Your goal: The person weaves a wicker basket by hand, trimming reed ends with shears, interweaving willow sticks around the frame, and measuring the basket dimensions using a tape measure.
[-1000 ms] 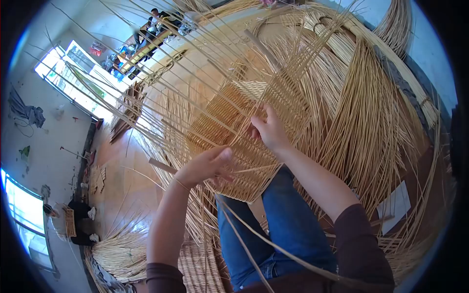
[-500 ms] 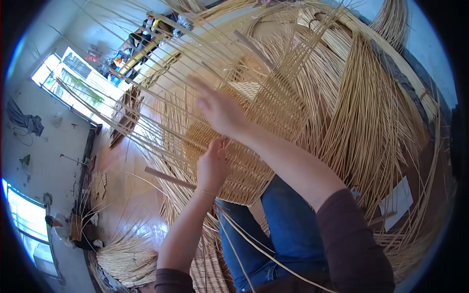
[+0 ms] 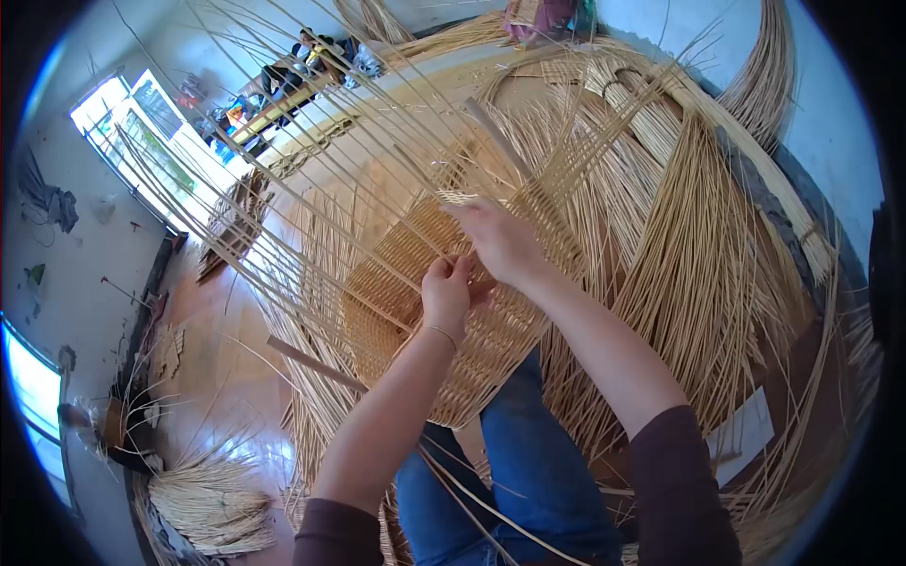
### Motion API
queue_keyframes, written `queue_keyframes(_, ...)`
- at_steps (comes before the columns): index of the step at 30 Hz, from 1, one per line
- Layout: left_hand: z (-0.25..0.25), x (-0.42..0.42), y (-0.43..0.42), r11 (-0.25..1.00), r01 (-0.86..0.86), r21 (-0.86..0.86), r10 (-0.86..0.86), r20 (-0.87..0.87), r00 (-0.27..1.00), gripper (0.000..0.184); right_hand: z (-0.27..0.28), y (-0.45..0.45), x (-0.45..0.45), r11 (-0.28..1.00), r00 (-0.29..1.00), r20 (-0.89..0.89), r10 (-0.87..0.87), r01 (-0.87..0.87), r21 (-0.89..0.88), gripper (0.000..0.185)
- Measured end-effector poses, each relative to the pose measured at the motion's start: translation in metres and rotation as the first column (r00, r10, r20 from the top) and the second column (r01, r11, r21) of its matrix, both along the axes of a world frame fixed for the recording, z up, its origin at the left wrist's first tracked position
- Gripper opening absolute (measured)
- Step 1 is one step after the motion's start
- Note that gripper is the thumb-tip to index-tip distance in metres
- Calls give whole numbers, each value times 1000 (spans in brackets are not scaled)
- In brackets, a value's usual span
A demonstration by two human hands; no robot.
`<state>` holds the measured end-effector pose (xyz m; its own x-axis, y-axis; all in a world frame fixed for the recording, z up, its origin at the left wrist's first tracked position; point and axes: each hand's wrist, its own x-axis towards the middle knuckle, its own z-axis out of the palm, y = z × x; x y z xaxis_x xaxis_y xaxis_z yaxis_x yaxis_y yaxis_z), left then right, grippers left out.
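A half-woven wicker basket (image 3: 500, 325) rests tilted over my knees, with long upright rods (image 3: 335, 184) fanning up and left from its wall. At the near side of the weave, my left hand (image 3: 447, 291) is closed, thumb and finger pinching a wicker rod. Just right of it and slightly higher, my right hand (image 3: 505, 243) bends over the weave, its fingers curled together; what lies under them is hidden. A flat wooden stick (image 3: 316, 363) juts out at the basket's left, and another stick (image 3: 497, 137) stands beyond its far side.
Large bundles of loose wicker rods (image 3: 703, 236) spread over the floor to the right. A smaller bundle (image 3: 212, 505) lies at lower left. A white sheet (image 3: 744, 436) is at lower right. A bench with clutter (image 3: 293, 85) stands along the back wall.
My right hand has come down from the upright rods, where it was blurred with fingers extended, to the weave beside my left hand. My left hand has shifted slightly right.
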<state>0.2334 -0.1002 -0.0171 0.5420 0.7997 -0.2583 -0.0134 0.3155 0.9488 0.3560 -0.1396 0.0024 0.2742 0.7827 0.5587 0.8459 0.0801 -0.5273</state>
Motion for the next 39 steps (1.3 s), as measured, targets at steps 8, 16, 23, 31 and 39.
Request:
queue_keyframes(8,-7,6,-2,984,-137,114,143,-49,988,20,0,6,18,950,961,-99,-257,271,156,60)
queue_keyframes(16,79,-41,36,948,141,287,-112,-115,987,29,1,-17,34,913,900,-153,-407,395,-102,52)
queue_keyframes(23,90,-62,41,961,252,114,-248,-53,967,30,-36,-51,-64,993,981,-166,101,-89,77,33)
queue_keyframes(31,55,-202,-39,505,160,848,10,-191,982,14,-52,-108,-176,904,889,-227,397,-335,265,27)
queue_keyframes(39,3,-234,-70,138,452,881,-35,-452,891,7,-79,-139,-197,958,813,-524,256,-140,251,30)
